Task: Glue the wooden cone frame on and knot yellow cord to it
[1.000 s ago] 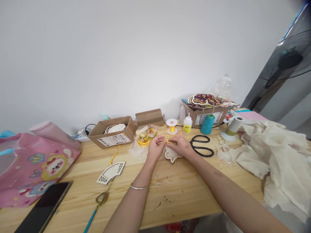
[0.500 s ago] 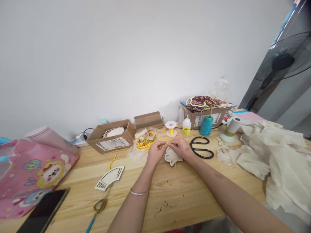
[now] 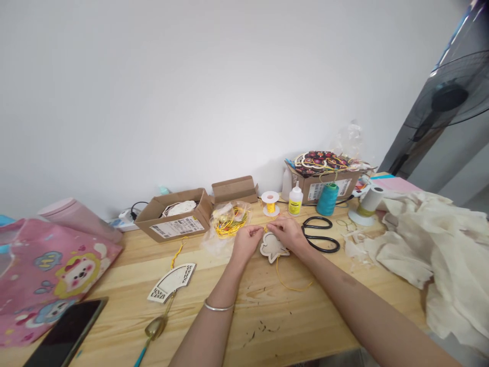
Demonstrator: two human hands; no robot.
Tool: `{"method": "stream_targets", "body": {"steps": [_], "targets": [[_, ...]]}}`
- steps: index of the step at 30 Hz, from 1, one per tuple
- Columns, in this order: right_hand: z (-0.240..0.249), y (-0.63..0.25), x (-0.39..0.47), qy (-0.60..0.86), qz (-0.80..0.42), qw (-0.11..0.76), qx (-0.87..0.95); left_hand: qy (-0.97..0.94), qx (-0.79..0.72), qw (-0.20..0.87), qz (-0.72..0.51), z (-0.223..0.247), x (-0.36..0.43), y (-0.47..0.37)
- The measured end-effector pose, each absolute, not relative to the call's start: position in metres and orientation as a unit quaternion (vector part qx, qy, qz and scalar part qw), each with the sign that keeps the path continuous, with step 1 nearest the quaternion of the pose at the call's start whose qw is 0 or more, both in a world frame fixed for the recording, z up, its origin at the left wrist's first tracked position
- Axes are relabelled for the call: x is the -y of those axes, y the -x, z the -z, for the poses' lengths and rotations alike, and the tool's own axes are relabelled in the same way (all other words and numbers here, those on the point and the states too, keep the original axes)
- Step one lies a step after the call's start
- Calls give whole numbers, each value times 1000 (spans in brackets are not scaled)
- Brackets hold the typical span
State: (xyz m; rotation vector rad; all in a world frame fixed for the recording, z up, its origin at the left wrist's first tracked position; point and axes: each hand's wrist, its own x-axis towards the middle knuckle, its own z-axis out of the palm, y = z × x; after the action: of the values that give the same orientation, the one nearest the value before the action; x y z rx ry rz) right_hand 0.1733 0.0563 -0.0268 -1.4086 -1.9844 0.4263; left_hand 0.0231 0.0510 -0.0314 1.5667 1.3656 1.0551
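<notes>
My left hand (image 3: pixel 246 242) pinches yellow cord at the top of a small pale wooden cutout (image 3: pixel 274 247) with a wavy outline. From the right, my right hand (image 3: pixel 288 233) is closed on the same yellow cord (image 3: pixel 265 229), its fingers just above the cutout. The cutout lies at the table surface under my right fingers. A loose yellow tail of cord (image 3: pixel 290 288) runs from its lower edge and curves over the wood. Black-handled scissors (image 3: pixel 323 243) lie right of my right hand, their blades hidden behind it.
A plastic bag of yellow cords (image 3: pixel 230 224) and a cardboard box (image 3: pixel 175 220) stand behind. Near them are a yellow thread spool (image 3: pixel 270 208), a glue bottle (image 3: pixel 295 201) and a teal thread cone (image 3: pixel 327 199). Cream cloth (image 3: pixel 451 255) covers the right; a fan-shaped cutout (image 3: pixel 171 282) lies left.
My fingertips have moved slightly apart at the cord, and more of the wooden cutout shows. The whole view has shifted a little.
</notes>
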Motion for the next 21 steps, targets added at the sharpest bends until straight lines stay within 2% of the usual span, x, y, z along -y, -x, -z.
{"method": "stream_targets", "body": {"steps": [12, 21], "targets": [[24, -173, -55, 520, -111, 396, 748, -633, -536, 381, -409, 30, -51, -24], [25, -172, -56, 513, -116, 442, 727, -630, -546, 371, -409, 27, -49, -25]]}}
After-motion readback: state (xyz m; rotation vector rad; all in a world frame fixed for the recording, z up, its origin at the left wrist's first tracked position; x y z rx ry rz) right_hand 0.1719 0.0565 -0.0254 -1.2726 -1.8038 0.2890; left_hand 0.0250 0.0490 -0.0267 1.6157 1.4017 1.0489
